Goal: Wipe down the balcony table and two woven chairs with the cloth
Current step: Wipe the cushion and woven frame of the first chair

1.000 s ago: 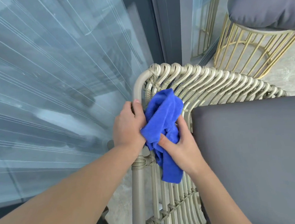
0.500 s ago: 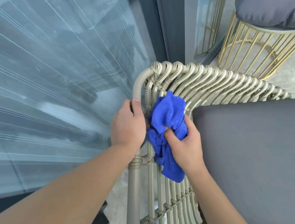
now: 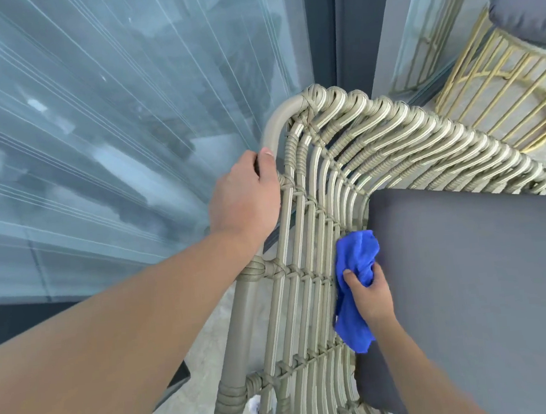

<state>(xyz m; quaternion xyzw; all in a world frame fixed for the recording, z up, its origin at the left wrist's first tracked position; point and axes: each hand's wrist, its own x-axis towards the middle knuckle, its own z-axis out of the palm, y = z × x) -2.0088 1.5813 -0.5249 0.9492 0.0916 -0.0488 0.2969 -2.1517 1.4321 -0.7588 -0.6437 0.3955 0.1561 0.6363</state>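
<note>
Moved: right hand (image 3: 370,292), gripping bunched cloth (image 3: 357,275), now nearer, down chair (image 3: 304,237) weave beside cushion (image 3: 486,287). Left hand (image 3: 244,199) curled round far-left frame, steadying. Advice: follow each strand lengthwise, pressing cloth into gaps.

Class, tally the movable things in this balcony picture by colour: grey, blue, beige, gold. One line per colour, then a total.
Grey: 2, seat cushion and round cushion
Blue: 1, cloth
Beige: 1, woven chair
Gold: 1, wire-frame table
Total: 5
</note>
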